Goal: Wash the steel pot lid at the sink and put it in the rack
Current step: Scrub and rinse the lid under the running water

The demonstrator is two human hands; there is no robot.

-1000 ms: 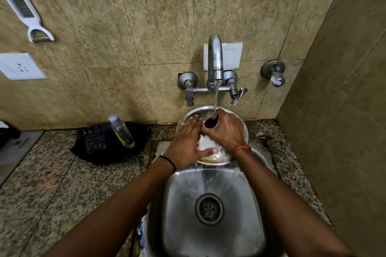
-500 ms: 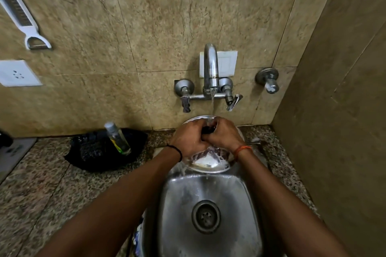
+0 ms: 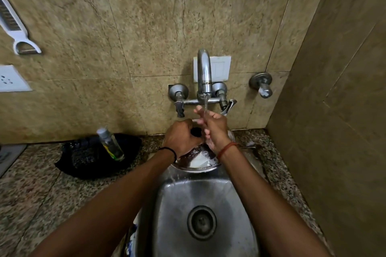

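The left hand [image 3: 182, 138] is curled in a tight grip around the small black knob [image 3: 196, 131] of the round steel pot lid [image 3: 197, 160], holding the lid tilted over the far end of the sink, its near rim lowest. A black band circles the left wrist. The lid's inner face shows wet, with soap bubbles and a bright patch of reflected light near its lower edge; most of its upper half is hidden behind the two hands.

The right hand [image 3: 213, 128] is wide open and grips nothing: its fingers [image 3: 201, 112] are spread and point up toward the wall, with the thin stream of water [image 3: 206, 104] falling onto them. An orange thread is tied around the right wrist. The heel of this hand lies just at the lid's right side; whether it touches the steel cannot be told.

The water comes from the curved chrome tap [image 3: 204, 69], fixed to the tan stone-tile wall, with a lever valve on either side of it. Below the lid lies the stainless steel sink [image 3: 167, 204], its round drain in the middle of the basin.

On the speckled granite tabletop [image 3: 37, 200] to the left of the sink sits a crumpled black bag [image 3: 83, 158], and a small clear bottle with a grey cap [image 3: 110, 145] leans on it. A white peeler [image 3: 14, 25] hangs on the wall at far left, above a white socket plate [image 3: 11, 79].
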